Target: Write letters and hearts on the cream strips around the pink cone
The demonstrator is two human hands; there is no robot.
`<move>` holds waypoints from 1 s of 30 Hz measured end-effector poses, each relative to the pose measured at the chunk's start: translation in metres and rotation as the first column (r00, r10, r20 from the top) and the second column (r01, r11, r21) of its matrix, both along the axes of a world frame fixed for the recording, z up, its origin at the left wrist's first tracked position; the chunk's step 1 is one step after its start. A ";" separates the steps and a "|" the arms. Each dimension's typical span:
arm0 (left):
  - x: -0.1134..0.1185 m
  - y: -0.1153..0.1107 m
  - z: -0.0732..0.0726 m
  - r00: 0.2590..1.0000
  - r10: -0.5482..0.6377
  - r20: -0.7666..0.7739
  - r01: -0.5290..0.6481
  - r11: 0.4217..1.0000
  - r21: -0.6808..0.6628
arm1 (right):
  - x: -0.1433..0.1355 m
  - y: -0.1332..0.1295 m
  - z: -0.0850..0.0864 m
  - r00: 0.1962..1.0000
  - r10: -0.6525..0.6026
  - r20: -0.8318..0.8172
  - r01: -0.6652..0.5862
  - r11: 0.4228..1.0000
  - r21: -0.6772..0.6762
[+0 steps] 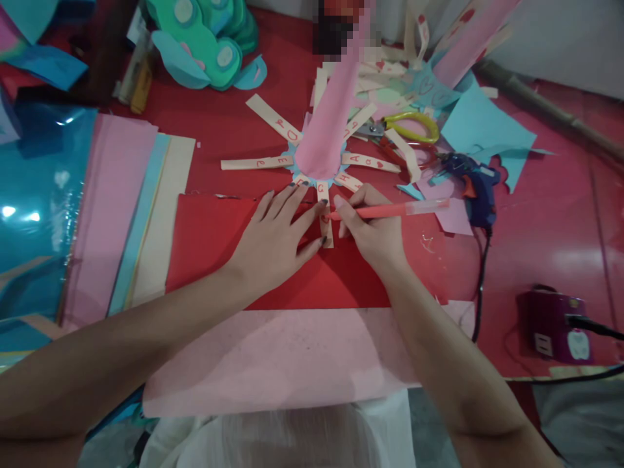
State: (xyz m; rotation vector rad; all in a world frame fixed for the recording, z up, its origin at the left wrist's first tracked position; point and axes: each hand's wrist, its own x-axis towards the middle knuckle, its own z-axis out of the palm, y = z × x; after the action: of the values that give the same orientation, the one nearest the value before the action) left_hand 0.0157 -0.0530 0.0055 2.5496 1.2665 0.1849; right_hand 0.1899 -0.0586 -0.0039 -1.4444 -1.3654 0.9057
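Note:
My right hand (373,224) is closed round a red marker pen (377,211), its tip on a cream paper strip (327,240) that bears a red letter G. My left hand (273,234) lies flat with fingers spread on the red sheet (205,253), its fingertips against that strip and a neighbouring one. The strips fan out from the blue scalloped base of a tall pink paper cone (322,140). Other strips carry red letters such as D, E, A and H, and one shows a small heart. My left fingers partly cover one strip.
At right lie a blue glue gun (470,182), yellow-handled pliers (414,127), blue paper (490,123) and a purple power box (556,325) with cords. Coloured sheets (114,208) are stacked at left. Green foam cutouts (214,39) and another pink cone (472,42) stand behind.

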 end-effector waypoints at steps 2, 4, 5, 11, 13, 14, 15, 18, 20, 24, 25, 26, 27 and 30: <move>0.000 0.000 -0.001 1.000 0.002 0.006 -0.002 1.000 0.004 | 0.001 0.000 0.000 1.000 0.002 0.017 -0.002 1.000 0.000; 0.000 0.000 -0.001 1.000 0.002 0.012 -0.002 1.000 0.005 | 0.001 -0.001 0.000 1.000 0.000 0.031 0.000 1.000 -0.001; 0.000 0.000 -0.001 1.000 0.003 0.012 -0.003 1.000 0.004 | 0.001 -0.001 0.000 0.999 0.000 0.037 0.000 1.000 -0.002; 0.000 0.000 0.001 1.000 0.009 0.012 -0.009 1.000 -0.011 | 0.000 -0.001 0.003 0.999 0.001 0.048 0.000 1.000 -0.013; 0.000 0.000 0.001 1.000 0.011 0.026 -0.010 1.000 -0.015 | 0.000 -0.001 0.003 0.999 0.000 0.052 0.000 1.000 -0.012; 0.000 0.001 0.000 0.999 0.011 0.032 -0.011 1.000 -0.016 | 0.000 -0.001 0.002 0.998 -0.001 0.056 0.001 1.000 -0.010; 0.000 0.001 0.000 0.999 0.011 0.035 -0.010 1.000 -0.016 | -0.001 -0.001 0.002 0.998 -0.004 0.057 0.004 1.000 -0.001; 0.000 0.000 0.000 0.999 0.006 0.032 -0.006 1.000 -0.016 | -0.001 -0.002 0.000 0.998 -0.007 0.060 0.006 1.000 0.015; 0.000 0.000 0.000 1.000 0.003 0.026 -0.003 1.000 -0.013 | -0.001 -0.002 0.001 0.998 -0.003 0.061 0.002 1.000 0.014; 0.000 0.000 0.000 1.000 -0.004 0.013 0.004 1.000 -0.005 | 0.000 -0.002 0.002 0.998 0.002 0.063 -0.002 1.000 0.008; 0.000 0.000 0.000 1.000 -0.004 0.011 0.004 1.000 0.000 | 0.000 -0.002 0.002 0.998 0.001 0.064 -0.002 1.000 0.010; 0.000 0.000 0.000 1.000 -0.004 0.011 0.004 1.000 0.001 | 0.000 -0.002 0.002 0.998 0.000 0.065 -0.001 1.000 0.012; 0.000 0.000 0.000 1.000 -0.002 0.013 0.002 1.000 0.002 | 0.000 -0.001 0.002 0.998 -0.003 0.065 0.002 1.000 0.015; 0.000 0.000 0.000 1.000 0.002 0.017 -0.002 1.000 -0.001 | 0.000 -0.001 0.001 0.998 -0.008 0.068 0.007 1.000 0.016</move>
State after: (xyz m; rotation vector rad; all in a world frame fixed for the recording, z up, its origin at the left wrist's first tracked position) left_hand 0.0152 -0.0529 0.0051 2.5408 1.2624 0.2054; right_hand 0.1902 -0.0596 -0.0030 -1.4796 -1.4125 0.8462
